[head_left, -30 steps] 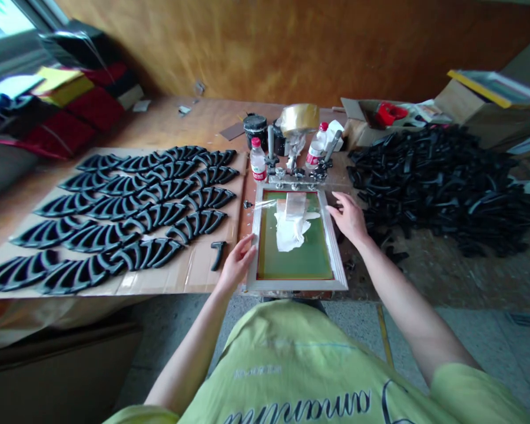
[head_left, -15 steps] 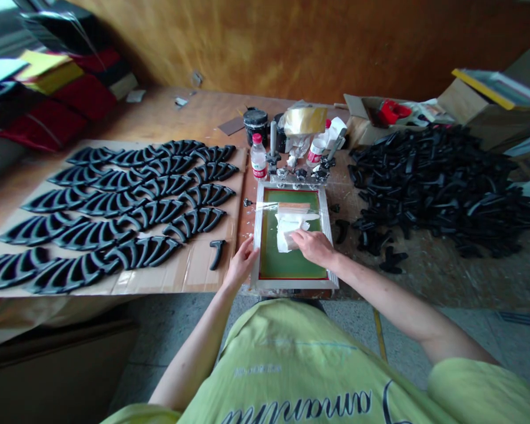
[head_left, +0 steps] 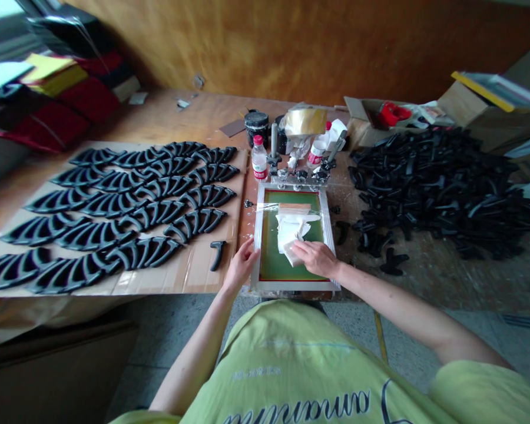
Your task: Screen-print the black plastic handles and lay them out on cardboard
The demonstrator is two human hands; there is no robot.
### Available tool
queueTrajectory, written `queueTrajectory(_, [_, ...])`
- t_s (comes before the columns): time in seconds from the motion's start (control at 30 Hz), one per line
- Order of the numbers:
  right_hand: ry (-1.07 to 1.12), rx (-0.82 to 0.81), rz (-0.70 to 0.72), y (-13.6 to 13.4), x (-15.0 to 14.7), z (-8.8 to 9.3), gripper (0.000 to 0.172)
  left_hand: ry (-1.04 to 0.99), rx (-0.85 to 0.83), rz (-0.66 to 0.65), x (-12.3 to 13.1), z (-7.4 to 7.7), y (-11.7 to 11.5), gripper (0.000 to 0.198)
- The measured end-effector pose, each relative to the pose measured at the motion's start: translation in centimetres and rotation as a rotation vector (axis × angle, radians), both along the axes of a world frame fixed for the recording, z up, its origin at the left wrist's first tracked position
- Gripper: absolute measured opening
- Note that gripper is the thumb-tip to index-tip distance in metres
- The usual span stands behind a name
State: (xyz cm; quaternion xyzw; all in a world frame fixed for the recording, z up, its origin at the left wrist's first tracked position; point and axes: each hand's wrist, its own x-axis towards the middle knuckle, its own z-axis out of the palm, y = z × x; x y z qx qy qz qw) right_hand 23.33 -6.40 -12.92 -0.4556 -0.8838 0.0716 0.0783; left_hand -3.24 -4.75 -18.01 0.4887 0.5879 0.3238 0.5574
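Note:
A metal-framed screen with a green surface lies in front of me. White paste is spread on its middle, below a wooden-edged squeegee. My right hand is closed on a small pale scraper at the lower end of the paste. At the screen's left edge, my left hand rests with its fingers bent against the frame; the thumb and fingertips sit at the rim. The clamp stands at the screen's far end.
Rows of black curved parts lie on cardboard to the left. A large heap of black parts is on the right. Behind the screen stand a red-capped bottle, a dark tub and a tape roll. Open boxes are at the back right.
My right hand has moved slightly toward me with the scraper, and the white paste reaches a little lower. My left hand has stayed at the frame.

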Motion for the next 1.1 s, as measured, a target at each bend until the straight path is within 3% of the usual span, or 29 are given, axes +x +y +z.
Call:
queueTrajectory(0.13, [0.059,-0.018,-0.089,1.9,-0.3,2.0,0.023,-0.052,-0.014,-0.032,-0.1,1.2,0.0,0.076])
queueTrajectory(0.2, [0.102,0.017,-0.209,4.4,-0.4,3.9,0.035,-0.106,-0.026,-0.047,-0.2,2.5,-0.1,0.079])
queueTrajectory(0.3, [0.179,0.066,-0.340,8.2,1.1,6.7,0.054,-0.178,-0.034,-0.028,-0.1,5.4,0.1,0.075])
queueTrajectory(0.4, [0.333,0.115,-0.490,10.1,5.6,8.2,0.045,-0.206,0.084,0.057,0.4,9.2,0.9,0.054])
queueTrajectory(0.47, [0.415,0.129,-0.646,10.0,8.9,7.7,0.040,-0.241,0.232,0.112,1.2,11.6,2.0,0.047])
queueTrajectory(0.53, [0.420,0.078,-0.748,8.7,10.7,5.8,0.039,-0.292,0.374,0.138,2.2,13.8,3.7,0.045])
queueTrajectory(0.6, [0.392,-0.014,-0.749,6.7,10.3,3.1,0.035,-0.347,0.464,0.141,3.3,15.6,5.6,0.044])
queueTrajectory(0.7, [0.296,-0.095,-0.610,3.8,6.6,-1.2,0.029,-0.425,0.482,0.121,4.5,17.2,8.0,0.045])
queueTrajectory(0.77, [0.158,-0.097,-0.536,2.6,3.8,-3.0,0.025,-0.471,0.474,0.152,5.0,17.0,8.2,0.045])
queueTrajectory(0.87, [0.019,-0.117,-0.579,1.8,1.1,-3.5,0.017,-0.464,0.354,0.200,5.4,14.4,5.4,0.046])
queueTrajectory(0.9, [0.019,-0.120,-0.620,1.5,0.4,-3.3,0.016,-0.436,0.240,0.156,5.6,13.0,3.8,0.047])
queueTrajectory(1.0, [0.111,-0.030,-0.677,-0.4,-2.4,-2.5,0.017,-0.341,-0.247,-0.153,6.5,8.9,-1.5,0.060])
queueTrajectory(1.1, [0.202,0.058,-0.422,-2.6,-5.0,-2.0,0.019,-0.417,-0.385,-0.102,7.0,6.0,-5.0,0.063])
